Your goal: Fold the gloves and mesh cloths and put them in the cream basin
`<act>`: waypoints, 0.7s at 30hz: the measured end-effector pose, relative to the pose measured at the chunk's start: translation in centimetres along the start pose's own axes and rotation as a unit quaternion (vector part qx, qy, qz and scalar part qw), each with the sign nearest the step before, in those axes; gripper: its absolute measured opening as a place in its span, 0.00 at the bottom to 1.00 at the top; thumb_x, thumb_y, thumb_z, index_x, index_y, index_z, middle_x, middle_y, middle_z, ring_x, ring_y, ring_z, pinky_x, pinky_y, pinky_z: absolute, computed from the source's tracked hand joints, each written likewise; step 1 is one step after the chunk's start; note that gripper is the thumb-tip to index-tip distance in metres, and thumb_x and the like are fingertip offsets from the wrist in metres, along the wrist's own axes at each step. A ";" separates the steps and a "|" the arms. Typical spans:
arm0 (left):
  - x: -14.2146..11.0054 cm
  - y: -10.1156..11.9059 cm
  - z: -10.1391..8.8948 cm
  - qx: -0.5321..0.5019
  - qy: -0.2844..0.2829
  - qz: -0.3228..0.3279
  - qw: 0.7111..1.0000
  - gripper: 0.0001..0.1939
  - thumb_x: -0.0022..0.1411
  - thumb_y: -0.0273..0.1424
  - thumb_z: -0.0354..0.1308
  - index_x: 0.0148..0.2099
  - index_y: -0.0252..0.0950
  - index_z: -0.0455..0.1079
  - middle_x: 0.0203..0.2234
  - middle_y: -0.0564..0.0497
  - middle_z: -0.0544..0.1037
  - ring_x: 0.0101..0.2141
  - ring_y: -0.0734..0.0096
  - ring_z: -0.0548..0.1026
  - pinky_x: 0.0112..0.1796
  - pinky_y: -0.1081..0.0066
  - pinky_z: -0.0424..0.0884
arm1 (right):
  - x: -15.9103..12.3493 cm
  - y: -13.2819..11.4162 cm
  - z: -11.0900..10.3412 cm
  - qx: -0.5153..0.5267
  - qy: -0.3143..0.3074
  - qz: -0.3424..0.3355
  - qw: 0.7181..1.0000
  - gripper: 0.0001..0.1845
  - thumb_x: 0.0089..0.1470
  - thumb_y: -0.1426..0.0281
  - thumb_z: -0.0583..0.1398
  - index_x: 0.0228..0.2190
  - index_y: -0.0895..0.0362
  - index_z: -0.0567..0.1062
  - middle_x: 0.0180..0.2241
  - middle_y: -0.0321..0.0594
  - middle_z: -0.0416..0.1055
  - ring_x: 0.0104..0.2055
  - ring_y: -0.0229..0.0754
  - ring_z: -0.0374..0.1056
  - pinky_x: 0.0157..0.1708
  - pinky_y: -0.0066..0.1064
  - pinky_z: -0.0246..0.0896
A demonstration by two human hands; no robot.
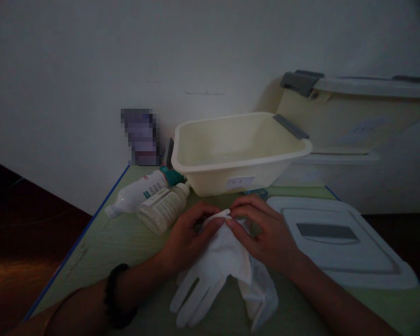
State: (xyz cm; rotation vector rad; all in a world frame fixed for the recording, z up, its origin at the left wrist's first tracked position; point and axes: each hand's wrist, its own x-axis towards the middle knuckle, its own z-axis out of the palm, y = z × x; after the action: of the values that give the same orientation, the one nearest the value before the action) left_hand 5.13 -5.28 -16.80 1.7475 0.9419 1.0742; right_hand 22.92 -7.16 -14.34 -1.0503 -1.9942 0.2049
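White gloves (pixel 217 270) lie on the green table (pixel 105 242) in front of me. My left hand (pixel 185 238) pinches the cuff of the upper glove from the left, fingers closed on the fabric. My right hand (pixel 266 233) pinches the same cuff from the right, its fingertips meeting the left hand's at the cuff edge. A second glove (pixel 262 294) lies partly under the first, toward the right. I wear a dark bead bracelet (pixel 114 294) on my left wrist.
A cream plastic basin (pixel 238 154) stands behind the hands. Two bottles (pixel 150 196) lie on their sides to its left. A white lid (pixel 339 238) rests at the right. A large lidded storage bin (pixel 364 126) stands at the back right. The table's left edge drops to the floor.
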 end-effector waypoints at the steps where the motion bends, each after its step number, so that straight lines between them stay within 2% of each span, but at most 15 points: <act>1: 0.0 0.1 0.0 -0.004 0.001 -0.009 1.000 0.05 0.60 0.31 0.56 0.39 0.36 0.70 0.30 0.53 0.75 0.31 0.72 0.72 0.32 0.73 0.68 | 0.0 0.0 0.0 -0.002 0.002 0.001 1.000 0.02 0.52 0.73 0.61 0.31 0.59 0.73 0.34 0.42 0.71 0.37 0.38 0.68 0.38 0.31 0.65; 5: -0.1 0.5 0.0 -0.010 -0.004 -0.038 0.999 0.06 0.61 0.33 0.55 0.39 0.37 0.71 0.31 0.52 0.76 0.31 0.69 0.73 0.31 0.72 0.69 | -0.1 0.3 0.0 -0.013 0.027 -0.003 1.000 0.03 0.51 0.74 0.62 0.32 0.56 0.73 0.34 0.40 0.71 0.37 0.39 0.68 0.37 0.33 0.66; 11: -0.1 0.5 0.0 0.021 0.002 -0.047 0.999 0.08 0.60 0.33 0.56 0.38 0.35 0.72 0.29 0.52 0.77 0.29 0.70 0.73 0.30 0.72 0.69 | 0.1 0.2 -0.2 -0.026 0.054 -0.022 0.998 0.06 0.49 0.77 0.63 0.29 0.55 0.71 0.29 0.37 0.71 0.33 0.39 0.67 0.34 0.32 0.64; 17: -0.1 0.0 0.0 0.041 -0.009 -0.035 0.999 0.08 0.60 0.34 0.56 0.38 0.35 0.72 0.28 0.51 0.76 0.29 0.70 0.73 0.31 0.71 0.69 | 0.1 -0.1 -0.1 -0.023 0.000 -0.009 1.000 0.05 0.48 0.78 0.61 0.29 0.57 0.71 0.23 0.34 0.67 0.28 0.37 0.65 0.31 0.30 0.62; 21: 0.0 -0.1 0.0 0.065 -0.018 -0.023 0.997 0.07 0.60 0.32 0.55 0.38 0.35 0.71 0.28 0.52 0.76 0.30 0.71 0.73 0.32 0.71 0.69 | 0.2 -0.2 -0.1 -0.010 -0.021 -0.008 1.000 0.02 0.51 0.74 0.60 0.31 0.56 0.72 0.23 0.34 0.69 0.29 0.38 0.66 0.32 0.32 0.62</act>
State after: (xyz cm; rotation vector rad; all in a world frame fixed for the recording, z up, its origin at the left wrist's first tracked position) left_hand 5.12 -5.27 -16.88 1.8365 1.0444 0.9672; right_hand 22.82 -7.19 -14.08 -1.0497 -2.0455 0.1995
